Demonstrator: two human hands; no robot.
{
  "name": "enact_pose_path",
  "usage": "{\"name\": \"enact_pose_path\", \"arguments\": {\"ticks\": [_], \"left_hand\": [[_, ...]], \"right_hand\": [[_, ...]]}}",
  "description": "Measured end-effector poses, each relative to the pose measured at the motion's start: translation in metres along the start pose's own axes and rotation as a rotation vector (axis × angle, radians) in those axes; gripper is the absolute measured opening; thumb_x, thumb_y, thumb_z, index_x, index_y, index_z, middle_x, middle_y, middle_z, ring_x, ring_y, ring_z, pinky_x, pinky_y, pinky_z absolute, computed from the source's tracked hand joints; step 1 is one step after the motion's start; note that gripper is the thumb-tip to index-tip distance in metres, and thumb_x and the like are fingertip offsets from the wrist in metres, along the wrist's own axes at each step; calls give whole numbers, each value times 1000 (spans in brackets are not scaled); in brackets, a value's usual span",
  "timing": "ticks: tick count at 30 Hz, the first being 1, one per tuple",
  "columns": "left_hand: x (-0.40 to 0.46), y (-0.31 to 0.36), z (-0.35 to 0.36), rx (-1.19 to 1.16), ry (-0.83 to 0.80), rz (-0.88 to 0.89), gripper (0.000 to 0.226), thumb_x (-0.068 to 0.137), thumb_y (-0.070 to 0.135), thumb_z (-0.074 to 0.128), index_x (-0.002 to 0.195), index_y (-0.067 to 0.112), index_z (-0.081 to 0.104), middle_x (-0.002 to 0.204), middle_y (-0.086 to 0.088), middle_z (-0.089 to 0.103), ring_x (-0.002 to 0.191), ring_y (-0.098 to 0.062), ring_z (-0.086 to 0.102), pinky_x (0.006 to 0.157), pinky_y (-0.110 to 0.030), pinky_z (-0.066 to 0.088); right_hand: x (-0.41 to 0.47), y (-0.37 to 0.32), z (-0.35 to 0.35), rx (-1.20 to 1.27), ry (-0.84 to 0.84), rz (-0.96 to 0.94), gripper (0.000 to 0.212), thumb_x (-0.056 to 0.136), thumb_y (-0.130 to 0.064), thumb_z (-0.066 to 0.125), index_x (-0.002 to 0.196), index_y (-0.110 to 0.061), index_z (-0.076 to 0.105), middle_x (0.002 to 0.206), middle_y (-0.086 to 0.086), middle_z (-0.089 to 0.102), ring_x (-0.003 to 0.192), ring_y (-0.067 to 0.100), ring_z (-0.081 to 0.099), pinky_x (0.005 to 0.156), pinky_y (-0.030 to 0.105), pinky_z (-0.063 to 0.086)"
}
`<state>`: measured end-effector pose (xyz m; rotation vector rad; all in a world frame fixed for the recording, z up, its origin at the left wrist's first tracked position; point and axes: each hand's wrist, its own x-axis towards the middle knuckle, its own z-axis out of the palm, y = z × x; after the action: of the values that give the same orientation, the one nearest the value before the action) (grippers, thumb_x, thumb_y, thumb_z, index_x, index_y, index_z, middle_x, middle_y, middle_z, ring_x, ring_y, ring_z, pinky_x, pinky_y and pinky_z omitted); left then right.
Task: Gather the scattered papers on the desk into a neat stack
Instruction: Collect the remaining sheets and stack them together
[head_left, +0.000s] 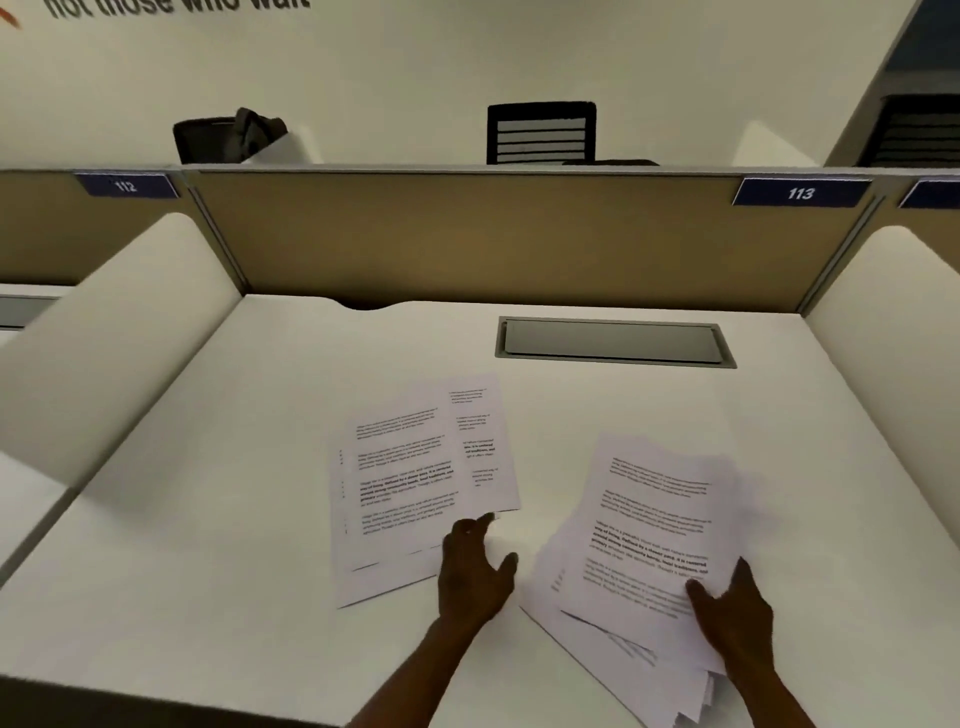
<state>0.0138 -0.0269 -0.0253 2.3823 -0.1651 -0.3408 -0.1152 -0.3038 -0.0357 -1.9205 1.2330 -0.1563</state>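
Clamped in the right hand (737, 618), a loose sheaf of papers (644, 540) tilts over the bench (208, 519) near its front edge; the left hand (475, 566), released, reaches for mid-bench sheets (410, 478). Uneven edges could slip and fan out.

The print on the papers (405, 483) is too blurred to read, and the right-hand bundle (644, 561) runs off the picture's bottom edge.

I'm seeing the white desk (260, 493) carrying two paper lots: overlapping sheets (415, 478) lying flat just beyond the left hand (475, 571), loose bundle (644, 551) sitting under the right hand (737, 618).
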Motion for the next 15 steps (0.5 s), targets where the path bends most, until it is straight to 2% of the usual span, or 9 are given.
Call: {"name": "enact_pose_path", "arguments": {"ticks": [2, 4, 6, 8, 10, 12, 15], "left_hand": [[7, -24, -23, 16, 160, -113, 69, 82, 37, 70, 144, 19, 45, 145, -9, 43, 135, -27, 37, 109, -35, 35], [15, -50, -43, 84, 290, -245, 72, 80, 39, 72, 143, 17, 46, 145, -16, 41, 135, -35, 34, 107, -47, 39], [20, -74, -59, 148, 343, -345, 75, 78, 43, 73, 143, 15, 45, 146, -21, 38, 136, -40, 31, 105, -53, 40], [23, -91, -70, 183, 330, -419, 78, 79, 47, 71, 144, 16, 42, 147, -22, 35, 137, -40, 29, 107, -53, 37], [26, -99, -76, 223, 306, -444, 76, 81, 51, 67, 144, 16, 42, 145, -19, 38, 133, -38, 34, 106, -49, 37], [28, -102, -79, 277, 320, -433, 73, 81, 54, 64, 141, 16, 46, 138, -15, 44, 125, -35, 41, 99, -46, 41], [31, -102, -82, 324, 328, -437, 72, 80, 57, 63, 138, 18, 46, 132, -11, 46, 119, -31, 43, 93, -43, 42]], "right_hand": [[-4, -9, 1, -99, 98, -27, 91, 78, -16, 78, 149, -1, 23, 143, 31, 41, 129, 49, 40, 107, 57, 36], [-8, -14, 3, -167, 229, -15, 101, 71, -18, 83, 149, -1, 22, 138, 33, 39, 121, 52, 39, 95, 62, 40], [-13, -22, 7, -199, 326, -68, 103, 67, -19, 84, 148, -5, 22, 137, 30, 36, 118, 51, 38, 89, 62, 40], [-20, -38, 19, -173, 332, -218, 93, 69, -18, 83, 145, -10, 30, 136, 28, 40, 120, 49, 38, 90, 61, 41], [-33, -60, 41, -152, 212, -395, 78, 74, -21, 79, 142, -12, 40, 135, 25, 46, 124, 45, 40, 93, 57, 43], [-52, -84, 74, -140, 5, -520, 68, 80, -30, 74, 140, -17, 44, 137, 16, 50, 128, 34, 41, 100, 51, 43], [-75, -115, 126, -291, -244, -711, 74, 84, -58, 55, 144, -18, 42, 145, 9, 46, 137, 27, 36, 109, 45, 36]]}}
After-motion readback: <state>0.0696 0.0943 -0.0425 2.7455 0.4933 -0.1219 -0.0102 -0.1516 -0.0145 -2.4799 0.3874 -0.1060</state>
